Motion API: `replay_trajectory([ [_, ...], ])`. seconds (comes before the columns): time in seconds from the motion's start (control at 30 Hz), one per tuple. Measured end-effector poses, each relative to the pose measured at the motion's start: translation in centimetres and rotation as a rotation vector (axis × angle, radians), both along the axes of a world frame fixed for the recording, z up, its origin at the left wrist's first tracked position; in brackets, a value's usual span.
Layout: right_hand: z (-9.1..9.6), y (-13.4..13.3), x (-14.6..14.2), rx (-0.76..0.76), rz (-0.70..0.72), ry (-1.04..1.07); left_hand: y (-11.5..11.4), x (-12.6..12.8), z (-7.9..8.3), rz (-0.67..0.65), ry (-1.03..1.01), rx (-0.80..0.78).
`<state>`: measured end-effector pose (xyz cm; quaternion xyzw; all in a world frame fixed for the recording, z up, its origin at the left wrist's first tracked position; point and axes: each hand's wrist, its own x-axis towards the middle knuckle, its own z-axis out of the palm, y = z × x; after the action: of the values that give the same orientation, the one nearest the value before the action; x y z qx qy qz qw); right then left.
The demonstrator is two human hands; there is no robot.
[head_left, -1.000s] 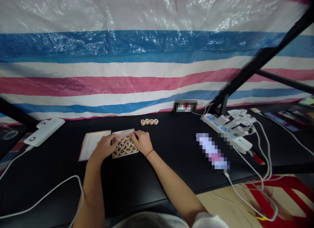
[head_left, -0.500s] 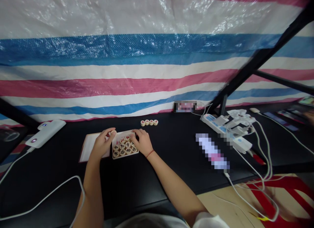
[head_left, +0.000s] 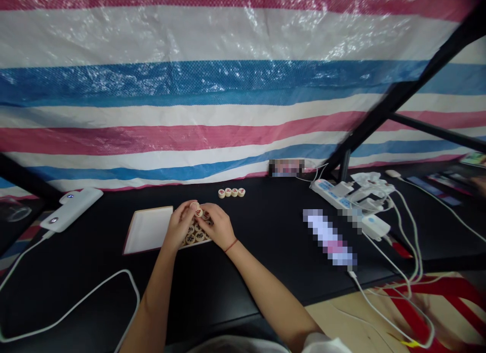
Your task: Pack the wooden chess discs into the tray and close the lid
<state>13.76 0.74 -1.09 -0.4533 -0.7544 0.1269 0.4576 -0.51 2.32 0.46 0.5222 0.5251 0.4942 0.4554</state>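
Note:
My left hand [head_left: 179, 222] is closed over the back of the open box of Chinese chess pieces, its fingers pinching a pale round piece near their tips. My right hand [head_left: 218, 224] meets it there, thumb and fingers closed about a chess piece with a red character [head_left: 199, 212]. Below both hands, several pieces with black characters [head_left: 190, 238] lie in rows in the box [head_left: 207, 241]. The hands hide much of the box. Left of it, the white-lined lid [head_left: 150, 229] lies flat. A short row of red-marked pieces [head_left: 228, 192] stands behind the box.
A white power bank [head_left: 72, 208] with a cable lies to the left. On the right are a phone [head_left: 328, 236], a power strip [head_left: 322, 187] crowded with plugs and trailing cables. Another phone [head_left: 286, 167] leans near the striped sheet [head_left: 228, 140] at the back.
My left hand has moved right, from above the lid to the box, bringing its piece beside my right hand. My right hand has come up slightly with a red-marked piece at its fingertips.

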Motion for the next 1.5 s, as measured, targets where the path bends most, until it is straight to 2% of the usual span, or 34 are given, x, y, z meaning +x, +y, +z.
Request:
replay_trajectory([
  [0.13,-0.1,0.2,0.1,0.004,-0.057,0.051,-0.4,0.4,0.0,0.098,0.018,0.073],
  [0.23,-0.1,0.4,0.8,-0.033,-0.173,0.064,-0.1,0.5,-0.1,0.211,0.056,0.168],
  [0.37,-0.2,0.6,2.3,-0.182,-0.362,0.013,1.5,0.2,-0.1,0.36,0.105,0.348],
  [0.43,-0.5,0.5,3.1,-0.267,-0.434,-0.034,2.4,-0.1,-0.2,0.421,0.088,0.383],
  [0.5,-0.8,0.6,3.6,-0.337,-0.481,-0.094,2.8,-0.4,-0.4,0.419,0.13,0.399],
  [0.6,-1.2,0.7,4.1,-0.399,-0.504,-0.204,2.4,-0.8,-0.4,0.398,0.296,0.409],
  [0.8,-1.1,1.0,4.4,-0.401,-0.448,-0.249,0.8,-0.6,0.5,0.39,0.534,0.421],
  [1.03,-1.3,1.0,4.6,-0.374,-0.366,-0.209,1.1,-0.5,-0.4,0.351,0.566,0.434],
  [1.27,-1.7,1.2,4.3,-0.337,-0.395,-0.213,1.2,-1.0,-0.7,0.33,0.562,0.386],
  [1.4,-1.8,1.5,4.2,-0.327,-0.4,-0.174,1.1,-0.6,-0.6,0.268,0.594,0.402],
  [1.5,-1.1,1.3,4.1,-0.257,-0.328,-0.041,0.9,0.1,-0.6,0.161,0.659,0.441],
])
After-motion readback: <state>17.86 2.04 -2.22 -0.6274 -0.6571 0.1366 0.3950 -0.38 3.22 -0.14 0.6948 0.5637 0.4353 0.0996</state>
